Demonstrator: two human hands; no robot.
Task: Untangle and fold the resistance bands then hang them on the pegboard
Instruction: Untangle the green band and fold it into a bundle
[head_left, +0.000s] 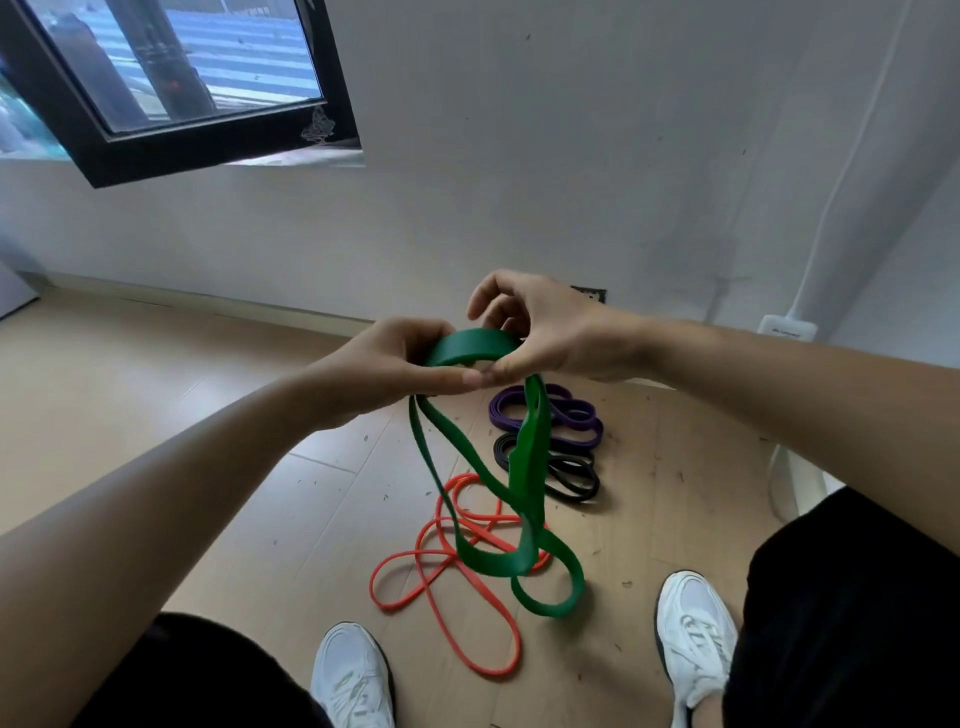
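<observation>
A wide green resistance band (527, 467) hangs in twisted loops from both my hands above the floor. My left hand (395, 366) pinches its top arc from the left, and my right hand (540, 327) grips the same arc from the right, thumbs nearly touching. On the wooden floor below lies a thin orange band (447, 561) in tangled loops. Past it a purple band (571, 415) and a black band (566, 473) lie coiled side by side. No pegboard is in view.
My two white shoes (353, 675) (696, 623) stand on the floor on either side of the orange band. A white wall (519, 182) with a dark-framed window (171, 88) is ahead. A white cable and box (787, 327) are at the right wall.
</observation>
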